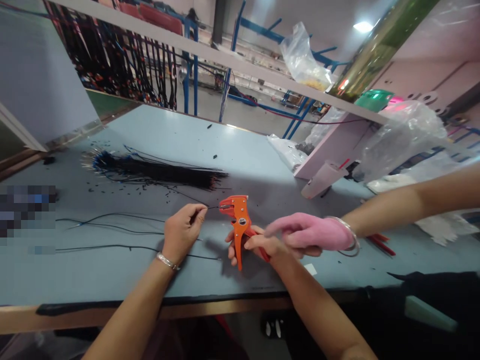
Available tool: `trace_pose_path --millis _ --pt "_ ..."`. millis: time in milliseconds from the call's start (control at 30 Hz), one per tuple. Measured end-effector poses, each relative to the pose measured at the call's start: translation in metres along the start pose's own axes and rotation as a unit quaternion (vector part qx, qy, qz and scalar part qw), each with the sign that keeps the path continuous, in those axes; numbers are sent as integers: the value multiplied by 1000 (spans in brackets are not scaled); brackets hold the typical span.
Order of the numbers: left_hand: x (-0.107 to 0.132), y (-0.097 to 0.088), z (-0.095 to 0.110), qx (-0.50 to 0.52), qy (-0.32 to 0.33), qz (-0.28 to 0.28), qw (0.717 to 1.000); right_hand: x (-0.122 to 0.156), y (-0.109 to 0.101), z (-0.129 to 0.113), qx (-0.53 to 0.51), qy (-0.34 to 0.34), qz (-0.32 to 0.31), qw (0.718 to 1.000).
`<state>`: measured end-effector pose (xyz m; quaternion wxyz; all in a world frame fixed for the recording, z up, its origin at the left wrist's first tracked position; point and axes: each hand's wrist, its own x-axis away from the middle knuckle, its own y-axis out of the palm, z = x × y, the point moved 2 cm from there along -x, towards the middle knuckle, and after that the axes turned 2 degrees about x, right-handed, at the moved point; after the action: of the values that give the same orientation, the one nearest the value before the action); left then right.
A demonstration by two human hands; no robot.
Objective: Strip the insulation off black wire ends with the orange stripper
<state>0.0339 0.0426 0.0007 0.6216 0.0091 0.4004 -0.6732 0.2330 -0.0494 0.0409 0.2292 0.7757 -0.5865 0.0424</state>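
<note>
Looks early going, most left to do: pinching a thin black wire point(212, 207) in the left hand point(182, 231) fingertips, its end in the orange stripper point(239, 220) clasped by the curled right hand point(258, 247) — black bundle point(165, 174) waiting behind, few loose wires point(108, 220) lying left.

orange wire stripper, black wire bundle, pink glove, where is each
orange wire stripper point(240, 220): head view, middle of its body
black wire bundle point(165, 173): head view, middle of the strands
pink glove point(311, 232): head view, back of the glove
</note>
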Motion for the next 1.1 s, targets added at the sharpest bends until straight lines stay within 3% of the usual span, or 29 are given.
trace_pose_path --millis 33,133,333,800,1100 --pt "0 -1 1 2 3 2 1000 -6 -2 13 -7 -14 -49 999" --pt "-1 -2 2 2 7 7 1000 -20 -11 39 -20 -27 -78 996" --pt "1 -1 1 -21 21 2 1000 -23 -17 41 -42 -66 -98 992" --pt "5 0 17 -72 152 6 986 -24 -6 36 -4 -117 65 991" --pt "1 3 36 -111 172 46 978 -25 -7 37 60 -143 122 980"
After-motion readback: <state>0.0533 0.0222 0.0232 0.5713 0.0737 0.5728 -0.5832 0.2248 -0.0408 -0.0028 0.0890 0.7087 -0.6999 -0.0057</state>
